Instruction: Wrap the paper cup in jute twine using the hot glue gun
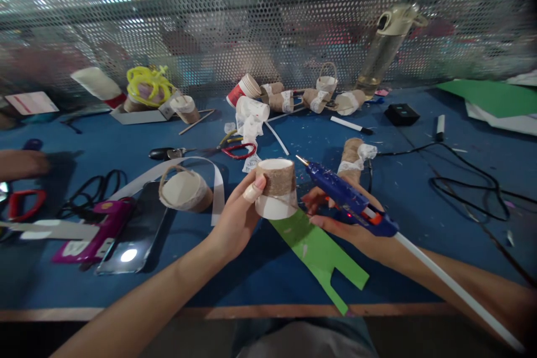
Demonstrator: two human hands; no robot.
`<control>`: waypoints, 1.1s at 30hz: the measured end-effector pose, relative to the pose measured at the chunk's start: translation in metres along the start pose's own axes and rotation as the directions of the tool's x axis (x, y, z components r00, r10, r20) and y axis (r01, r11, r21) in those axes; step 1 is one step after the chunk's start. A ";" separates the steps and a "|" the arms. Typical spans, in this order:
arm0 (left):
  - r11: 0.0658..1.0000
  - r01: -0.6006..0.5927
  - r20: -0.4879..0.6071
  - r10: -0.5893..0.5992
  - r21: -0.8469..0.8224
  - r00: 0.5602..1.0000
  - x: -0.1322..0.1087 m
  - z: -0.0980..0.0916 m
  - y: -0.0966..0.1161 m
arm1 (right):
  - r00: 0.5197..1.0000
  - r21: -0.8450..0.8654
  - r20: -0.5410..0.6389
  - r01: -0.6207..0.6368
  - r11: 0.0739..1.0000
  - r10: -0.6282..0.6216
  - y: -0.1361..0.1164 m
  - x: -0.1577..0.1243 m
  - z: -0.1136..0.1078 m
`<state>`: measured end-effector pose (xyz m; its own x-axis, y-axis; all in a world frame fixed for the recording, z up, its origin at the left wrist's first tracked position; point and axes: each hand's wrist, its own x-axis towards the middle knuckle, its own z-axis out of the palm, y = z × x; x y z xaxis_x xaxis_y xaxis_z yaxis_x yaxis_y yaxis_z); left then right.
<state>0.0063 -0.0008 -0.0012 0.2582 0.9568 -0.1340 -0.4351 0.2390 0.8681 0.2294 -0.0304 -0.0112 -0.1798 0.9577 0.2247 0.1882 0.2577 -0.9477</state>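
My left hand [237, 215] grips a paper cup [277, 207], its upper part wrapped in brown twine [282, 179] and its lower part bare white. A pale cover sits on my left thumb. My right hand [335, 218] is around a blue hot glue gun [346, 193], whose metal nozzle points up and left, beside the cup's top. A long white glue stick [457, 288] sticks out of its back. The right fingertips are close to the cup's side, where a thin strand seems to run to them. Under both hands lies a cut green sheet [316, 251].
At left are a lace-trimmed basket [184, 190], a phone [134, 235], a purple glue gun [107, 224] and another person's hand [23, 165]. Scissors [239, 150], white lace [250, 128] and several twine-wrapped cups [316, 99] lie behind. A bottle [380, 50] and black cable [461, 173] are at right.
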 end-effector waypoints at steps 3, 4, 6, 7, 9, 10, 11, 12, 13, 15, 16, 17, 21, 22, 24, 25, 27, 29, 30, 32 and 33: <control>0.999 -0.018 -0.025 0.019 0.031 1.000 0.000 0.002 0.001 | 1.000 0.097 0.015 -0.028 0.995 0.026 -0.004 -0.001 -0.001; 0.999 -0.025 -0.035 0.026 0.045 0.999 0.000 0.003 0.001 | 1.000 0.113 -0.025 -0.004 0.994 0.007 -0.005 -0.002 -0.001; 0.997 -0.038 -0.060 0.042 0.071 0.997 0.001 0.004 0.001 | 0.996 0.107 -0.087 0.009 0.994 0.000 -0.005 -0.002 -0.002; 0.996 -0.043 -0.074 0.049 0.081 0.996 0.001 0.005 0.001 | 0.995 0.104 -0.103 0.000 0.995 0.010 -0.005 -0.002 -0.002; 0.993 -0.048 -0.099 0.058 0.106 0.993 0.002 0.005 0.001 | 0.993 0.101 -0.108 -0.041 0.994 0.052 -0.005 -0.002 -0.003; 0.992 -0.051 -0.106 0.064 0.119 0.992 0.002 0.004 0.000 | 0.992 0.100 -0.106 -0.059 0.993 0.070 -0.005 -0.002 -0.004; 0.990 -0.052 -0.111 0.067 0.132 0.992 0.002 0.004 0.000 | 0.991 0.098 -0.106 -0.069 0.993 0.079 -0.005 -0.002 -0.004; 0.988 -0.052 -0.114 0.068 0.144 0.991 0.002 0.004 0.000 | 0.991 0.089 -0.106 -0.069 0.994 0.079 -0.005 -0.002 -0.004; 0.987 -0.051 -0.119 0.070 0.153 0.990 0.002 0.003 0.000 | 0.991 0.079 -0.109 -0.063 0.995 0.071 -0.006 -0.002 -0.004; 0.985 -0.053 -0.127 0.074 0.167 0.989 0.003 0.003 0.000 | 0.991 0.060 -0.124 -0.045 0.997 0.052 -0.007 -0.001 -0.005; 0.984 -0.055 -0.131 0.078 0.171 0.988 0.003 0.002 0.000 | 0.990 0.054 -0.135 -0.038 0.998 0.045 -0.008 -0.001 -0.005; 0.983 -0.056 -0.133 0.080 0.174 0.988 0.002 0.002 0.000 | 0.988 0.047 -0.146 -0.035 0.998 0.042 -0.009 -0.001 -0.005; 0.985 -0.047 -0.140 0.070 0.164 0.988 0.001 0.004 0.002 | 0.982 0.016 -0.186 -0.023 1.000 0.026 -0.013 0.000 -0.007; 0.986 -0.037 -0.141 0.060 0.160 0.988 0.001 0.004 0.002 | 0.981 0.007 -0.191 -0.020 1.000 0.021 -0.014 0.000 -0.007; 0.989 -0.016 -0.141 0.037 0.150 0.989 0.001 0.005 0.002 | 0.980 -0.013 -0.197 -0.021 1.000 0.018 -0.014 0.001 -0.008; 0.989 -0.007 -0.136 0.027 0.145 0.990 0.000 0.005 0.002 | 0.979 -0.028 -0.202 -0.024 0.999 0.017 -0.014 0.002 -0.009; 0.991 0.006 -0.117 0.010 0.133 0.993 0.001 0.004 0.002 | 0.977 -0.051 -0.211 -0.037 0.998 0.025 -0.014 0.003 -0.009; 0.992 0.023 -0.099 -0.010 0.126 0.995 0.001 0.003 0.002 | 0.975 -0.049 -0.217 -0.055 0.997 0.043 -0.014 0.004 -0.009; 0.991 0.036 -0.094 -0.024 0.126 0.995 0.001 0.003 0.002 | 0.975 -0.044 -0.216 -0.063 0.997 0.052 -0.014 0.004 -0.009; 0.990 0.068 -0.091 -0.057 0.124 0.994 0.000 0.003 0.003 | 0.974 -0.035 -0.213 -0.080 0.996 0.071 -0.015 0.005 -0.009; 0.989 0.083 -0.089 -0.073 0.119 0.993 0.000 0.004 0.003 | 0.974 -0.034 -0.213 -0.088 0.996 0.079 -0.015 0.005 -0.009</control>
<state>0.0081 -0.0009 0.0035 0.2114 0.9478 -0.2388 -0.3062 0.2962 0.9047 0.2338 -0.0281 0.0065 0.0457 0.9802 0.1926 0.2358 0.1767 -0.9556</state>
